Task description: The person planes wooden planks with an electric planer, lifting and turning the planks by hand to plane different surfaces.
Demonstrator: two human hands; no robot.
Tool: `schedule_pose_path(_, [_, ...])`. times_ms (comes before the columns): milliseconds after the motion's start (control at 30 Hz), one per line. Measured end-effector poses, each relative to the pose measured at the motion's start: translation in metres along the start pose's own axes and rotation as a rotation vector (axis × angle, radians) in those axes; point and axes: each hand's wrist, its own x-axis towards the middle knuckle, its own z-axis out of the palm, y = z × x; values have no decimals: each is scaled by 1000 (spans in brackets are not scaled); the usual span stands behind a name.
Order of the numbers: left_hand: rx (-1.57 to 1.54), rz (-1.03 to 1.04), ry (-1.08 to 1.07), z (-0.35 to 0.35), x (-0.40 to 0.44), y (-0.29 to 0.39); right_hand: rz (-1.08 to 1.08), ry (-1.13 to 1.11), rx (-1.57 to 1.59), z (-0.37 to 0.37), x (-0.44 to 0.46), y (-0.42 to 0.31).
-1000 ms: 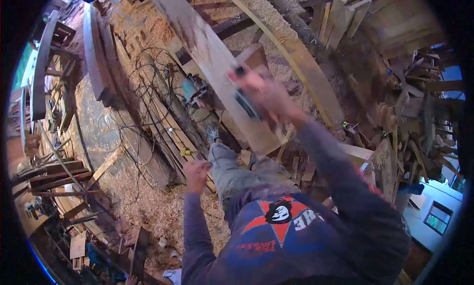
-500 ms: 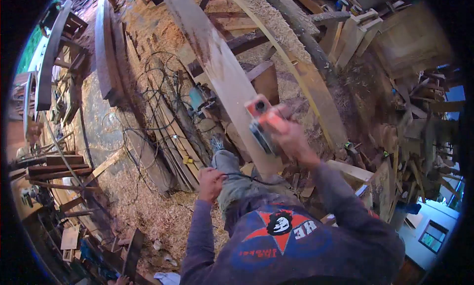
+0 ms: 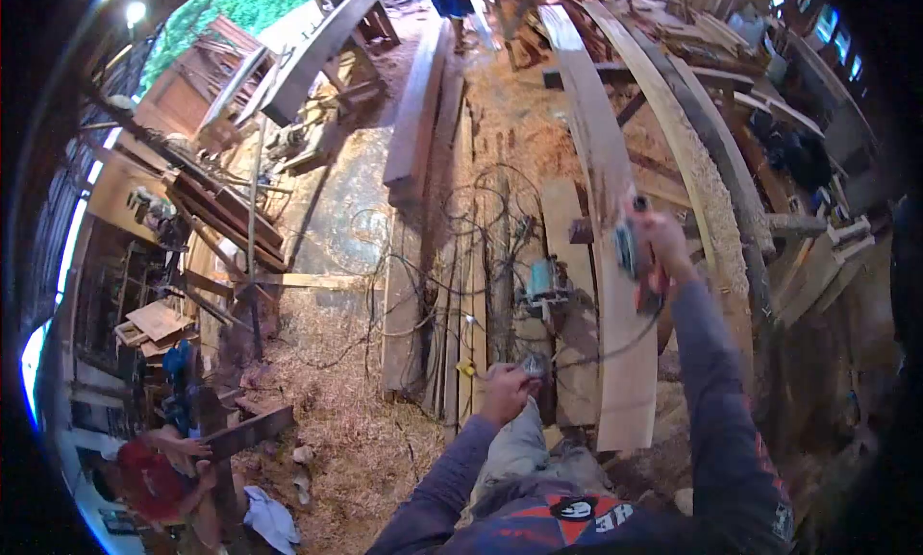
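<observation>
My right hand (image 3: 665, 243) is closed around the handle of a red and grey electric planer (image 3: 630, 249). The planer is at a long pale wooden beam (image 3: 625, 363) running away from me; whether its sole touches the wood is hard to tell. A dark power cord (image 3: 630, 348) curves from the tool back toward my left hand (image 3: 508, 394), whose fingers are closed on it above my leg, left of the beam. On the floor between the cords and the beam rests a teal power tool (image 3: 546, 282).
Tangled cords (image 3: 481, 204) lie over planks (image 3: 471, 315) on the shaving-covered floor. A curved beam (image 3: 687, 161) stands to the right, a dark beam (image 3: 418, 123) to the left. A person in a red top (image 3: 154, 478) is at lower left, near a short board (image 3: 248, 432).
My view has swung up and turned, showing more of the workshop and the co-worker. My right hand keeps hold of the planer at the beam; my left still holds the cord.
</observation>
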Motion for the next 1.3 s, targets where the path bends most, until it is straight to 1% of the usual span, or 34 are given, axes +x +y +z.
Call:
schedule_pose_path(33, [24,-17,-25,5,-17,-6,132,28,94,-16,-41,-40])
schedule_pose_path(67, [35,-12,-5,1,-33,-5,522,-19,457,-28,-76,-66])
schedule_pose_path(100, [7,-47,-132,-5,-45,-3,280,2,147,-10,-120,-40])
schedule_pose_path(133, [-23,-82,-257,-6,-59,-2,607,-36,633,-52,-158,-132])
schedule_pose_path(200, [-2,-10,-359,22,-96,-23,505,-65,422,-63,-244,-137])
schedule_pose_path(233, [1,-5,-349,29,-111,-21,456,-72,316,-69,-287,-139])
schedule_pose_path(300, [-102,21,-470,44,-131,-12,564,-6,438,-60,-374,-131])
schedule_pose_path(333, [-106,24,-470,53,-135,-8,596,68,541,-67,-392,-147])
schedule_pose_path(367, [-75,86,-441,61,-141,-3,621,147,644,-75,-409,-164])
schedule_pose_path(400, [-46,151,-420,68,-145,1,488,117,522,-83,-422,-171])
schedule_pose_path(467, [-88,261,-443,85,-137,-17,428,96,377,-84,-442,-174])
schedule_pose_path(500, [-24,244,-541,69,-120,0,431,68,310,-74,-433,-164])
schedule_pose_path(533, [-20,172,-508,49,-106,17,454,35,238,-81,-420,-164])
schedule_pose_path(567, [-125,287,-406,67,-103,-4,645,-243,33,-89,-404,-161])
schedule_pose_path(600, [-285,244,-378,59,-95,-3,533,-79,12,-73,-396,-142])
schedule_pose_path(633, [-174,66,-448,71,-95,-18,661,-131,124,-77,-370,-147])
schedule_pose_path(700, [-152,108,-263,46,-76,-7,630,-55,272,-55,-330,-119])
schedule_pose_path(733, [-167,111,-286,38,-69,-5,496,-13,240,-65,-287,-142])
schedule_pose_path(767, [-69,147,-180,31,-64,-4,357,22,211,-68,-250,-148])
schedule_pose_path(800, [31,182,-69,24,-63,-8,262,1,58,-49,-228,-122])
schedule_pose_path(833, [25,174,-85,21,-59,-17,130,14,-75,-36,-192,-103])
schedule_pose_path(867, [43,116,-81,19,-55,-25,0,43,-214,-22,-156,-85])
schedule_pose_path(900, [56,50,-76,20,-53,-29,-44,41,-229,-10,-120,-64])
schedule_pose_path(933, [11,9,-95,6,-42,-13,-61,38,-201,2,-80,-40])
schedule_pose_path(967, [-33,-36,-108,-7,-29,4,-35,31,-130,16,-43,-14])
schedule_pose_path(1000, [-87,-102,-104,-2,-30,-1,-12,41,-69,26,-18,3])
schedule_pose_path(1033, [-135,-163,-93,2,-31,-6,-126,88,-169,27,-11,-6])
schedule_pose_path(1067, [-132,-182,-90,7,-36,-9,-234,147,-274,27,-4,-17])
schedule_pose_path(1100, [-143,-199,-53,9,-40,-11,142,115,-42,23,-11,-32])
schedule_pose_path(1167, [-158,-203,-26,16,-53,-18,528,90,183,20,-47,-35])
schedule_pose_path(1200, [-85,-166,-36,22,-65,-23,269,15,236,20,-80,-23])
schedule_pose_path(1233, [-12,-129,-45,29,-80,-27,105,-24,150,11,-117,-32])
schedule_pose_path(1267, [-16,-126,-46,38,-96,-33,-60,-47,69,2,-153,-40])
schedule_pose_path(1300, [-26,-167,-182,48,-112,-41,-129,-30,-147,-14,-201,-74])
